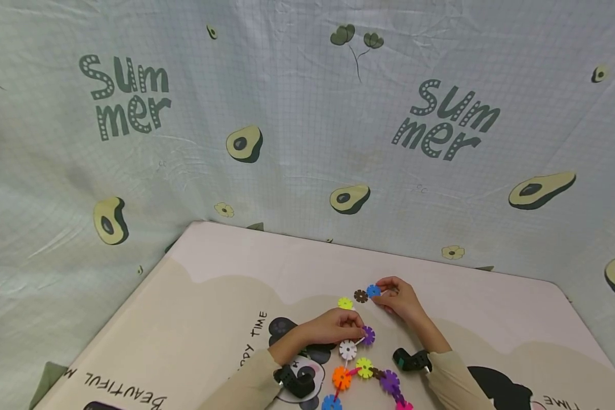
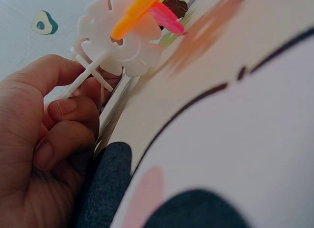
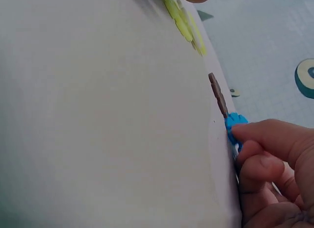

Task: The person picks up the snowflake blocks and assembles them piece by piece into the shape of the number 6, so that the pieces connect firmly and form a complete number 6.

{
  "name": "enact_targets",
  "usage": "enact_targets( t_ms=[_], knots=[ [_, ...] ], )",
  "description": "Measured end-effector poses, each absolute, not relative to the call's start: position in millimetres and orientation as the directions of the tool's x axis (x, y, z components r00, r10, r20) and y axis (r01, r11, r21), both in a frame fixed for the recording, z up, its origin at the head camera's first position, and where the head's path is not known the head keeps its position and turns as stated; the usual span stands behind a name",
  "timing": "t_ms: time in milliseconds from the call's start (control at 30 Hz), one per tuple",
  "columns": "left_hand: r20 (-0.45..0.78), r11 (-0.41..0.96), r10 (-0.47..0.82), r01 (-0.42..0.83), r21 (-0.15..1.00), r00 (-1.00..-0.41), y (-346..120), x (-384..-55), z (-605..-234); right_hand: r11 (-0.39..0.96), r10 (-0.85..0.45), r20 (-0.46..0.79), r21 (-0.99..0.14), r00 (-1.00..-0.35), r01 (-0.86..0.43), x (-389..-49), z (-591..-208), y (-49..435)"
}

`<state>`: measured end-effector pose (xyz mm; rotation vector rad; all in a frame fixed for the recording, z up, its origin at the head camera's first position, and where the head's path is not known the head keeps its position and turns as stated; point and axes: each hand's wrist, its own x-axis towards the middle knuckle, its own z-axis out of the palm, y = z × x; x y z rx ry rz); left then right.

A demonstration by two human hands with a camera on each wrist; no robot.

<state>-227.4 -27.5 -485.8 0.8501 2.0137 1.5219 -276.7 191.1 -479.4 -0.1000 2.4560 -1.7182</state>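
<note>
My left hand (image 1: 335, 326) curls its fingers around a thin white piece beside a notched white snowflake disc (image 2: 120, 37), part of a linked chain. A purple disc (image 1: 369, 336) shows at the fingertips in the head view. Farther back, my right hand (image 1: 398, 297) pinches a blue snowflake disc (image 3: 234, 126) between thumb and finger. Next to the blue one lies a brown disc (image 1: 360, 296), and a yellow disc (image 1: 345, 303) sits left of that. Toward me the chain runs on through an orange disc (image 1: 341, 377) and a yellow-green disc (image 1: 364, 367).
More chain discs, such as a blue one (image 1: 332, 403) and a purple one (image 1: 390, 381), curve along the near side. The table (image 1: 225, 256) bears printed panda figures and lettering. A hanging cloth (image 1: 297, 102) with avocado prints stands behind its far edge.
</note>
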Motion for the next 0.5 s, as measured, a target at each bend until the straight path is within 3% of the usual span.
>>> enact_targets(
  t_ms=[500],
  knots=[
    [0.011, 0.198, 0.717, 0.22, 0.955, -0.697, -28, -227, -485, 0.248, -0.185, -0.147, -0.964, -0.972, 0.099, -265, -480, 200]
  ],
)
